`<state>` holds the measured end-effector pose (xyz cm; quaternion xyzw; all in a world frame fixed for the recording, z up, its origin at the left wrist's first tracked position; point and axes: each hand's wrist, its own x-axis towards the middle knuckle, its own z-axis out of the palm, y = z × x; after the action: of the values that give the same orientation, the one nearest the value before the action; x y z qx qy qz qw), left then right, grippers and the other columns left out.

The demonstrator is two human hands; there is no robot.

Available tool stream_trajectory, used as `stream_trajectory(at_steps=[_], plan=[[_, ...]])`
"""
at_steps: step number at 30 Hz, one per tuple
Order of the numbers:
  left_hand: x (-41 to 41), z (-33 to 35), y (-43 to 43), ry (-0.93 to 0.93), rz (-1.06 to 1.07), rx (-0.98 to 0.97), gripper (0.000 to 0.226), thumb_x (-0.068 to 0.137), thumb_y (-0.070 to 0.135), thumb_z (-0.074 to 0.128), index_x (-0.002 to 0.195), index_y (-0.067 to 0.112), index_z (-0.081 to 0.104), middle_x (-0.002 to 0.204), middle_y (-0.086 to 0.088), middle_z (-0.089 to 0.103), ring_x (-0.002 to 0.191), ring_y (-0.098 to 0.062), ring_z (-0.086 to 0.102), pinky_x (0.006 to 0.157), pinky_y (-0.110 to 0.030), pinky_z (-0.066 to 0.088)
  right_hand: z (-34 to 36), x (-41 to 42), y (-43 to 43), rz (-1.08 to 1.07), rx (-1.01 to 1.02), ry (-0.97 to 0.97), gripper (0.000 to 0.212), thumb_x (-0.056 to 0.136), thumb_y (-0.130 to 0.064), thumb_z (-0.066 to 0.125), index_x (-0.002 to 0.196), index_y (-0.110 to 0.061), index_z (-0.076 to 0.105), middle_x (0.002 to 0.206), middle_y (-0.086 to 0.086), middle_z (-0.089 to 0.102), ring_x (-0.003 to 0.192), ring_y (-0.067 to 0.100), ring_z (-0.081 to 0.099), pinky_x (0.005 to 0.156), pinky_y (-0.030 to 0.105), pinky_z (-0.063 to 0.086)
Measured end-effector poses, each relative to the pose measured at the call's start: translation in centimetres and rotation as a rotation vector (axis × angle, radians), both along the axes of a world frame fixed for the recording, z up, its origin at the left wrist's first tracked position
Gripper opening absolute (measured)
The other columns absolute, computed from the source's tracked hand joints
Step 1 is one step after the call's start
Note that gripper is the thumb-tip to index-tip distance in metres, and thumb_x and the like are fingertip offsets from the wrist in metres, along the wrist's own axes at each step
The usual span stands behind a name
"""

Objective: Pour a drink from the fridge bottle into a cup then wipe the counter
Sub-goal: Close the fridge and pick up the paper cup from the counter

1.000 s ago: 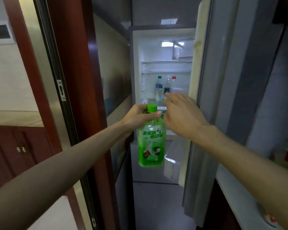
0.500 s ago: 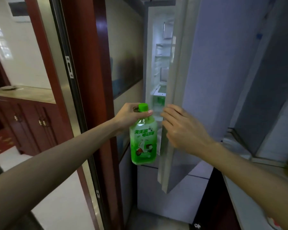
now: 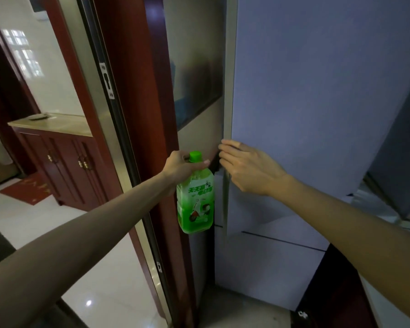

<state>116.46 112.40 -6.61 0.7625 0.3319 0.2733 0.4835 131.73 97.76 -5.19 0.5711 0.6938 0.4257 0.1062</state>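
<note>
The left hand (image 3: 180, 165) is extended forward with its grip closed around the neck of the green bottle (image 3: 195, 200), fingers wrapped just beneath the green cap (image 3: 195, 156). The bottle hangs upright in the air below the hand, clear of any support, in front of the gap between the red-brown door frame (image 3: 137, 95) and the fridge. Its label bears white characters and a picture of a scooter; green liquid fills most of the body. The right hand (image 3: 249, 170) is held just to the right of the bottle, not touching it, fingers spread and slack, holding nothing. Its fingertips (image 3: 225, 147) rest at the left edge of the fridge door (image 3: 317, 91), which presents a plain pale blue-grey face and lies flush with the cabinet; no interior is visible. A second, lower door panel (image 3: 270, 263) sits beneath it, separated by a dark seam. To the left, through the doorway, stands a dark wooden cabinet (image 3: 64, 162) with a light top, a small flat object (image 3: 38, 117) on that surface, too indistinct to identify. A red mat (image 3: 26, 190) lies on the glossy tiled floor (image 3: 100, 268) in front of the cabinet.
</note>
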Motion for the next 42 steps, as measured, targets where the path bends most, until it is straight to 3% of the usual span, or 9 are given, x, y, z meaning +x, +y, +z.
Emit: stream_trajectory(at_steps=[5, 12, 16, 21, 27, 32, 36, 38, 42], plan=[[2.0, -2.9, 2.2, -0.042, 0.024, 0.024, 0.025, 0.076, 0.029, 0.084, 0.069, 0.014, 0.065, 0.066, 0.005, 0.063, 0.059, -0.005, 0.061, 0.05, -0.014, 0.048, 0.3, 2.0, 4.9, 0.001, -0.022, -0.012, 0.034, 0.085, -0.016, 0.053, 0.111, -0.002, 0.07, 0.119, 0.013, 0.067, 0.127, 0.029, 0.052, 0.118, 0.039, 0.022], [5.0, -6.2, 5.4, -0.058, 0.019, -0.002, 0.023, 0.075, 0.037, 0.084, 0.078, 0.017, 0.073, 0.081, -0.003, 0.073, 0.081, -0.019, 0.072, 0.072, -0.036, 0.06, 0.2, 4.3, 11.7, -0.039, -0.033, 0.012, 0.031, 0.071, -0.013, 0.064, 0.098, -0.002, 0.075, 0.112, 0.014, 0.07, 0.121, 0.03, 0.056, 0.114, 0.038, 0.031], [7.2, -7.0, 6.4, -0.07, -0.059, -0.01, 0.03, 0.075, 0.038, 0.083, 0.089, 0.013, 0.073, 0.087, -0.007, 0.075, 0.084, -0.021, 0.073, 0.078, -0.044, 0.061, -0.2, 5.9, 13.4, -0.036, -0.042, 0.087, 0.043, 0.07, -0.009, 0.063, 0.112, -0.004, 0.071, 0.13, 0.013, 0.062, 0.131, 0.028, 0.049, 0.114, 0.039, 0.033], [9.4, -7.1, 6.7, -0.124, -0.149, -0.08, 0.029, 0.082, 0.028, 0.08, 0.098, 0.007, 0.07, 0.09, -0.006, 0.073, 0.083, -0.02, 0.07, 0.072, -0.031, 0.056, -1.0, 9.4, 12.3, -0.159, -0.067, 0.153, 0.058, 0.078, -0.003, 0.057, 0.135, -0.006, 0.054, 0.156, 0.007, 0.031, 0.146, 0.025, 0.026, 0.118, 0.041, 0.021], [12.3, -7.2, 6.9, -0.148, -0.206, -0.148, 0.025, 0.083, 0.018, 0.078, 0.102, 0.003, 0.07, 0.091, -0.005, 0.071, 0.076, -0.013, 0.067, 0.066, -0.017, 0.054, -1.8, 15.5, 9.9, -0.225, -0.008, 0.138, 0.055, 0.077, 0.002, 0.06, 0.131, -0.007, 0.058, 0.153, 0.009, 0.037, 0.14, 0.031, 0.036, 0.116, 0.048, 0.027], [14.7, -6.7, 7.0, -0.14, -0.209, -0.144, 0.02, 0.083, 0.023, 0.079, 0.098, 0.012, 0.071, 0.093, -0.002, 0.072, 0.084, -0.015, 0.068, 0.07, -0.02, 0.055, -2.5, 19.2, 10.6, -0.178, -0.008, 0.109, 0.057, 0.083, -0.005, 0.031, 0.135, -0.01, 0.056, 0.152, 0.009, 0.04, 0.139, 0.031, 0.038, 0.116, 0.048, 0.026], [16.9, -6.1, 7.1, -0.151, -0.182, -0.145, 0.016, 0.083, 0.021, 0.078, 0.095, 0.013, 0.07, 0.087, 0.001, 0.071, 0.078, -0.012, 0.067, 0.063, -0.015, 0.053, -2.5, 20.8, 12.9, -0.187, 0.02, 0.113, 0.053, 0.076, -0.001, 0.056, 0.128, -0.005, 0.061, 0.147, 0.011, 0.046, 0.135, 0.031, 0.044, 0.113, 0.047, 0.03], [17.7, -6.1, 7.3, -0.137, -0.179, -0.129, 0.015, 0.084, 0.021, 0.077, 0.094, 0.012, 0.07, 0.09, -0.004, 0.072, 0.083, -0.018, 0.069, 0.068, -0.022, 0.056, -2.5, 21.6, 13.5, -0.233, 0.036, 0.141, 0.061, 0.064, -0.002, 0.072, 0.125, -0.002, 0.063, 0.146, 0.012, 0.047, 0.135, 0.031, 0.044, 0.112, 0.048, 0.032], [18.8, -6.3, 8.1, -0.136, -0.144, -0.13, 0.025, 0.082, 0.025, 0.079, 0.098, 0.008, 0.071, 0.1, -0.014, 0.073, 0.093, -0.03, 0.071, 0.083, -0.04, 0.059, -3.3, 23.7, 13.6, -0.166, 0.056, 0.143, 0.064, 0.064, 0.001, 0.071, 0.127, 0.0, 0.06, 0.147, 0.016, 0.045, 0.136, 0.034, 0.041, 0.113, 0.05, 0.032]])
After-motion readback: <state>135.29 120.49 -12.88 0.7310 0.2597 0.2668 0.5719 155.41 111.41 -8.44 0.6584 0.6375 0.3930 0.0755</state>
